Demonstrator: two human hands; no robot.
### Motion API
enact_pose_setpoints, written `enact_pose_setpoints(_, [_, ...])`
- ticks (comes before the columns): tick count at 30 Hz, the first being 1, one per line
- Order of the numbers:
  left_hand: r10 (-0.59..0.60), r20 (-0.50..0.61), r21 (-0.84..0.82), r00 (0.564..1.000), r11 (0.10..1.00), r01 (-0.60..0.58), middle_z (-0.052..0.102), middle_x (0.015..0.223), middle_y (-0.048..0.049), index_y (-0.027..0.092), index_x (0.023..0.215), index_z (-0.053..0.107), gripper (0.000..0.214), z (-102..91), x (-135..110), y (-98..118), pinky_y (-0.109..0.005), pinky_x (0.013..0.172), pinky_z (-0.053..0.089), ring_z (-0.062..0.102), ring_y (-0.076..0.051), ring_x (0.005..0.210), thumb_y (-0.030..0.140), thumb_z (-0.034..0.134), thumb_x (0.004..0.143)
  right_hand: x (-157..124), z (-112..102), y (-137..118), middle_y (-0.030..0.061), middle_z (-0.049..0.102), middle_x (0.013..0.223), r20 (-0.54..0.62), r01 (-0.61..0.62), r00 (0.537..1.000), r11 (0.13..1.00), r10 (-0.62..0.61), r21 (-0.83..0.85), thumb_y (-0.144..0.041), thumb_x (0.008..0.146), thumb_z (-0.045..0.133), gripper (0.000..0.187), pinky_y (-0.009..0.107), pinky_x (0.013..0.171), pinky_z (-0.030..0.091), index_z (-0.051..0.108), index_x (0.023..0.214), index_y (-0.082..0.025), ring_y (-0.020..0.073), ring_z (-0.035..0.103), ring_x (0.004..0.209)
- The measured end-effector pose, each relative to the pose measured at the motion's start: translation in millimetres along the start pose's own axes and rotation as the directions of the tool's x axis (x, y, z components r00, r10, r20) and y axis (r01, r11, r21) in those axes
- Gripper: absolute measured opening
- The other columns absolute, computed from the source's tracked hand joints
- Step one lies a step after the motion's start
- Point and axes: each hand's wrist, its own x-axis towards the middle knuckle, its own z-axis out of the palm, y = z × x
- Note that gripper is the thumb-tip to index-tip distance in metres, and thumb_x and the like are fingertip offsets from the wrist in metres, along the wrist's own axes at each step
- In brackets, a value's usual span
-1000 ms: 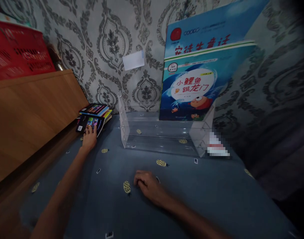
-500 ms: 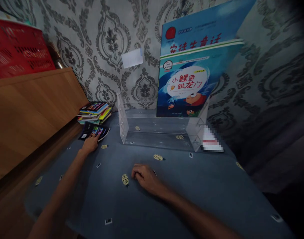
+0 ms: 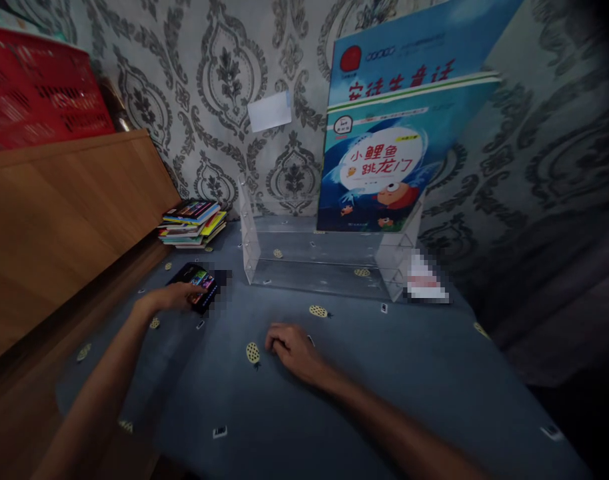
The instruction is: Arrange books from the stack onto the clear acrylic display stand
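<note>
My left hand [image 3: 177, 297] grips a dark book [image 3: 202, 287] by its near left side. Small colourful pictures show on the cover, and its right edge is blurred out. Behind it, against the wall, lies a stack of books [image 3: 193, 223]. My right hand [image 3: 292, 347] rests on the cloth with its fingers curled in and nothing visible in them. Beyond that hand stands a clear plastic rack [image 3: 329, 277]. A blue picture book [image 3: 372, 163] with a cartoon fish leans upright in its right part, in front of a larger blue book [image 3: 404, 50].
A grey-blue cloth with pineapple prints covers the table [image 3: 384, 380]. To the left, a red basket [image 3: 44, 87] sits on a wooden cabinet [image 3: 74, 227]. A blurred white item [image 3: 425, 280] lies right of the rack. White paper [image 3: 269, 112] is on the patterned wall.
My left hand has drawn the dark book away from the stack, toward me and slightly right, turning it. The right hand stays where it was. The view has shifted a little.
</note>
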Motion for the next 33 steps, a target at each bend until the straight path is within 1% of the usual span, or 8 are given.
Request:
enact_pose_setpoints(2, [-0.044,-0.011,-0.056,0.999,0.997,0.044,0.077,0.110,0.0013,0.031,0.126,0.069,0.053,-6.6,8.4,-7.9,-0.026,0.085,0.055,0.072,-0.023,0.101,0.032,0.066,0.074,-0.3,-0.1,0.1,-0.0004,0.062,0.073,0.000,0.006,1.000,1.000,-0.006,0.001,0.005,0.072,0.046,0.029,0.023,0.068,0.040,0.064,0.068,-0.017,0.0134,0.056,0.068])
enact_pose_setpoints(5, [-0.208,-0.116,-0.097,0.971,0.975,0.198,0.073,0.120,-0.0091,0.022,0.134,0.062,0.050,-5.9,25.0,-9.6,-0.034,0.090,0.054,0.068,-0.027,0.110,0.041,0.049,0.089,-0.2,0.0,0.2,-0.0007,0.062,0.072,-0.004,0.017,1.000,1.000,-0.017,0.005,0.005,0.073,0.046,0.029,0.023,0.068,0.040,0.064,0.069,-0.018,0.0133,0.056,0.068])
enact_pose_setpoints(9, [-0.421,-0.241,-0.132,0.874,0.907,0.400,0.062,0.132,-0.0251,0.011,0.138,0.055,0.056,18.4,37.5,10.9,-0.051,0.092,0.052,0.060,-0.038,0.121,0.042,0.028,0.100,0.6,-0.2,-0.4,-0.0003,0.062,0.073,0.010,0.001,1.000,1.000,-0.001,-0.001,0.005,0.073,0.046,0.030,0.023,0.069,0.041,0.065,0.069,-0.018,0.0137,0.057,0.069])
enact_pose_setpoints(13, [-0.464,-0.309,-0.150,0.830,0.886,0.440,0.055,0.141,-0.0255,0.013,0.143,0.050,0.056,37.6,34.5,27.0,-0.060,0.097,0.046,0.053,-0.041,0.127,0.041,0.025,0.102,0.6,-1.3,-0.9,0.0001,0.062,0.074,0.016,-0.008,1.000,1.000,0.008,0.007,0.005,0.072,0.046,0.029,0.024,0.069,0.040,0.065,0.069,-0.017,0.0133,0.055,0.067])
enact_pose_setpoints(20, [-0.363,-0.332,-0.122,0.870,0.932,0.342,0.053,0.146,-0.0183,0.018,0.145,0.050,0.053,40.4,17.0,30.5,-0.054,0.102,0.044,0.051,-0.036,0.129,0.042,0.030,0.103,1.1,0.4,1.8,0.0001,0.060,0.070,-0.030,0.018,0.999,0.999,-0.017,0.043,0.003,0.072,0.044,0.028,0.024,0.067,0.039,0.063,0.067,-0.017,0.0137,0.055,0.066])
enact_pose_setpoints(27, [-0.142,-0.357,-0.094,0.923,0.989,0.116,0.049,0.151,-0.0123,0.022,0.146,0.049,0.048,55.8,-13.3,58.7,-0.048,0.109,0.040,0.048,-0.029,0.135,0.041,0.035,0.104,0.1,3.1,6.5,-0.0004,0.061,0.067,-0.169,0.026,0.986,0.995,-0.008,0.101,0.000,0.071,0.044,0.027,0.025,0.064,0.039,0.063,0.066,-0.018,0.0141,0.055,0.064])
enact_pose_setpoints(30, [-0.042,-0.387,-0.098,0.921,0.995,0.004,0.049,0.151,-0.0105,0.024,0.144,0.050,0.046,62.3,-28.7,73.6,-0.047,0.109,0.040,0.048,-0.028,0.135,0.041,0.037,0.103,-1.1,2.5,7.7,-0.0004,0.062,0.066,-0.246,0.044,0.969,0.989,-0.008,0.141,-0.003,0.072,0.044,0.026,0.024,0.062,0.040,0.064,0.067,-0.019,0.0143,0.056,0.064])
enact_pose_setpoints(33, [0.076,-0.445,-0.118,0.892,0.983,-0.143,0.052,0.148,-0.0111,0.024,0.141,0.054,0.045,66.0,-45.3,91.9,-0.049,0.106,0.043,0.051,-0.030,0.132,0.041,0.041,0.102,-2.0,1.1,10.6,-0.0005,0.061,0.065,-0.295,0.026,0.955,0.979,0.036,0.202,-0.007,0.073,0.044,0.025,0.024,0.059,0.042,0.064,0.067,-0.020,0.0144,0.056,0.062])
